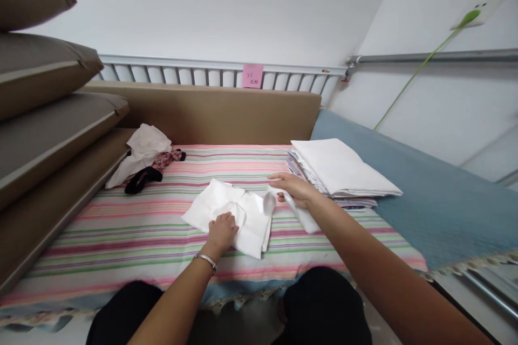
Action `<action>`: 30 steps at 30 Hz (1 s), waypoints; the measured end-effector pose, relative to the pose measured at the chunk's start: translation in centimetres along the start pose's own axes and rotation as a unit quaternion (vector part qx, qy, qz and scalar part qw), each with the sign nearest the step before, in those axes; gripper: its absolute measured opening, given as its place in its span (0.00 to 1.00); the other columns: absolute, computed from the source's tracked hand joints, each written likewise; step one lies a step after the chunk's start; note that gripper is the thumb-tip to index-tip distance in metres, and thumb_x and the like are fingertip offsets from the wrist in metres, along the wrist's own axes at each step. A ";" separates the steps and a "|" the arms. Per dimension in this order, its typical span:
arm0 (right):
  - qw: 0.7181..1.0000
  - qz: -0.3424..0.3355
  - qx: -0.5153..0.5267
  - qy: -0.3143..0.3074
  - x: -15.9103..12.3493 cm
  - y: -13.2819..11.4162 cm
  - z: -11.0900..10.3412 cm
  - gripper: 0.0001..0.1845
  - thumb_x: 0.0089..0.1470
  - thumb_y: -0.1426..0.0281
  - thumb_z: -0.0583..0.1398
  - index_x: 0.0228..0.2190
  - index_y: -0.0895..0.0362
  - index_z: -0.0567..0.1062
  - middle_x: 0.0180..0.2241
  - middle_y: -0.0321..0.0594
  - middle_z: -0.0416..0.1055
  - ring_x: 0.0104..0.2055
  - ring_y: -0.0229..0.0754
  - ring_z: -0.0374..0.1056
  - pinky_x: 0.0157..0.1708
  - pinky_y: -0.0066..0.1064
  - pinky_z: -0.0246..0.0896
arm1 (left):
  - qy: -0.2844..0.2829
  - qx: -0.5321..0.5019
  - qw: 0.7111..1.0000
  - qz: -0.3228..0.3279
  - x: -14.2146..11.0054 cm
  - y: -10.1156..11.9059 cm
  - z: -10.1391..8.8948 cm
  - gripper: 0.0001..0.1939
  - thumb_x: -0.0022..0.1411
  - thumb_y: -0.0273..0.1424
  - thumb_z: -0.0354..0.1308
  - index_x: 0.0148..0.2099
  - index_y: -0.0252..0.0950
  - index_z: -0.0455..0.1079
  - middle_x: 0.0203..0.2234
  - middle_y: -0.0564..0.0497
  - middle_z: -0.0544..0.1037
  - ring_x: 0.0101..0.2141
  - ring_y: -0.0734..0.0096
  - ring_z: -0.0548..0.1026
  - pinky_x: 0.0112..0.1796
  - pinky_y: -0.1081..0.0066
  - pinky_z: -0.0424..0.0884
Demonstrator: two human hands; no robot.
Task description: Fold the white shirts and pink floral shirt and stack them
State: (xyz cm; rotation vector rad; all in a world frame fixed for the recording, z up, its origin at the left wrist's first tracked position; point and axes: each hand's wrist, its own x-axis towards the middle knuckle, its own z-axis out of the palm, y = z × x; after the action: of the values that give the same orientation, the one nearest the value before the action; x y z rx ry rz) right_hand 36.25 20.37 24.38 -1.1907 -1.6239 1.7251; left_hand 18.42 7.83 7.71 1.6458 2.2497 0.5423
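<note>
A white garment (226,210) lies spread on the striped bedsheet (133,226) in front of me. My left hand (222,230) presses down on its near part with the fingers curled onto the cloth. My right hand (292,188) is closed on the garment's right edge, pinching a fold of white fabric that hangs below the wrist. A silver bracelet is on my left wrist.
A stack of folded white cloths (342,172) sits at the right on the sheet's edge, beside a blue blanket (429,199). A loose pile of white, patterned and black clothes (148,161) lies at the back left. Brown cushions (48,118) are stacked left.
</note>
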 end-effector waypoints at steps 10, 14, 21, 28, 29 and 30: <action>0.967 -0.091 0.211 -0.110 0.8 2.9 7.9 0.20 0.41 0.75 0.61 0.39 0.58 0.68 0.28 0.35 0.70 0.32 0.37 0.70 0.39 0.32 0.65 | 0.172 -0.137 0.975 -0.022 -1.5 -3.9 -0.7 0.16 0.58 0.28 0.47 0.47 0.34 0.69 0.47 0.43 0.73 0.50 0.62 0.68 0.53 0.60 0.61; 0.990 -0.115 -0.069 -0.044 1.6 9.0 8.6 0.21 0.38 0.76 0.61 0.39 0.58 0.73 0.39 0.42 0.72 0.45 0.45 0.68 0.48 0.39 0.60 | 0.233 -0.167 0.955 -0.074 -1.9 -6.4 -1.6 0.16 0.58 0.29 0.45 0.44 0.35 0.70 0.40 0.45 0.76 0.44 0.62 0.72 0.46 0.60 0.68; 0.967 -0.122 -0.190 0.116 2.7 14.3 1.6 0.15 0.47 0.71 0.55 0.36 0.58 0.75 0.39 0.44 0.74 0.41 0.44 0.70 0.46 0.35 0.63 | 0.225 -0.164 0.956 -0.087 1.8 -8.6 -5.2 0.15 0.56 0.30 0.50 0.45 0.33 0.70 0.44 0.43 0.75 0.47 0.62 0.71 0.49 0.63 0.64; 0.956 -0.095 -0.210 0.181 7.2 15.7 -2.3 0.17 0.48 0.66 0.55 0.38 0.60 0.75 0.41 0.46 0.74 0.43 0.45 0.69 0.46 0.34 0.60 | 0.159 -0.147 0.969 -0.122 11.1 -8.8 -6.5 0.13 0.55 0.29 0.53 0.42 0.31 0.71 0.41 0.40 0.76 0.44 0.59 0.72 0.45 0.65 0.63; 0.958 -0.088 -0.209 0.176 7.8 16.1 -2.2 0.18 0.48 0.64 0.55 0.39 0.60 0.75 0.40 0.46 0.74 0.43 0.45 0.69 0.45 0.34 0.60 | 0.153 -0.148 0.968 -0.131 12.3 -8.8 -6.4 0.13 0.55 0.31 0.54 0.41 0.31 0.70 0.40 0.39 0.76 0.44 0.58 0.72 0.45 0.64 0.63; 0.960 -0.080 -0.206 0.170 8.2 16.5 -2.1 0.19 0.47 0.63 0.56 0.39 0.60 0.75 0.39 0.46 0.74 0.42 0.45 0.69 0.44 0.34 0.60 | 0.147 -0.150 0.967 -0.141 13.3 -8.9 -6.1 0.13 0.54 0.32 0.55 0.40 0.30 0.70 0.39 0.39 0.76 0.43 0.57 0.72 0.43 0.65 0.63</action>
State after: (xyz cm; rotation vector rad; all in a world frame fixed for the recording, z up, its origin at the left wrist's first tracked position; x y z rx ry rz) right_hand 37.33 25.36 6.54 -1.4054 -1.8474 1.0378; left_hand 4.21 17.34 8.72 1.1350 2.4006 1.0477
